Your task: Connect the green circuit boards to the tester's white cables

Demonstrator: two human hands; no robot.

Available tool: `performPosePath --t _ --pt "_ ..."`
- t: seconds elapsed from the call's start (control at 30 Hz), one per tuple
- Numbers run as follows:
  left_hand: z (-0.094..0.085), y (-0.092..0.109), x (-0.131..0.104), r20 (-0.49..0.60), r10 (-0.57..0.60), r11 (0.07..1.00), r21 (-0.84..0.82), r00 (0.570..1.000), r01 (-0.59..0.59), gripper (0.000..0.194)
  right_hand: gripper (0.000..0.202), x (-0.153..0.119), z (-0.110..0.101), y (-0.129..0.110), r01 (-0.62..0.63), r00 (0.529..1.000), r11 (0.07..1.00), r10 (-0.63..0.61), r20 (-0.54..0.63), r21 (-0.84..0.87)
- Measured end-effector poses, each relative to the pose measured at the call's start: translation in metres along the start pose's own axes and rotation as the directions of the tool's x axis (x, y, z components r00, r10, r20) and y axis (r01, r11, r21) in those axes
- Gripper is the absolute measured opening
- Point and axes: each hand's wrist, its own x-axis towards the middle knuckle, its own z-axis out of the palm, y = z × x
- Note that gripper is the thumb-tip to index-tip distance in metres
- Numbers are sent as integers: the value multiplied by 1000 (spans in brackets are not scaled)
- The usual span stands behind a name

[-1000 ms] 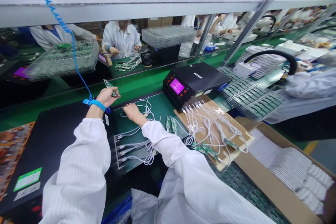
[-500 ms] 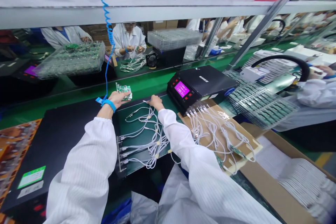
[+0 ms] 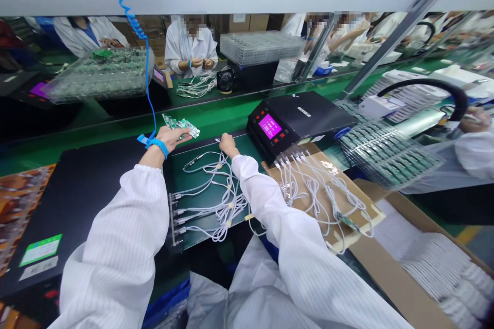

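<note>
My left hand is closed on a green circuit board and holds it tilted above the back of the bench. A blue wrist strap circles that wrist. To its right, my right hand pinches the end of a white cable, its tip just showing past the fingers. Below both hands, a tangle of white cables lies on the dark green mat, several of them plugged into a connector strip at the left. One cable ends in a narrow board on the mat.
A black tester with a lit pink screen stands to the right, its white cables spread over a cardboard sheet. Trays of boards lie beyond. A coiled blue cord hangs on the left. Co-workers sit across the bench.
The circuit board in my left hand has tilted flatter and turned. My right hand still pinches the cable end, drawn slightly closer to upright. The camera view has shifted a little.
</note>
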Motion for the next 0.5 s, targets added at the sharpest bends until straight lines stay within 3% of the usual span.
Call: performPosePath --t 0.2,0.37,0.5 --pt "-1 1 -5 -15 14 1000 22 1000 -13 19 20 -6 -3 -3 262 960 948 -276 53 182" --pt "-3 -1 -6 -20 20 998 65 1000 -18 18 33 -9 -1 5 539 777 683 -629 23 493" --pt "-3 -1 -5 -5 12 996 87 1000 -11 22 40 -9 2 10 584 714 605 -700 12 540"
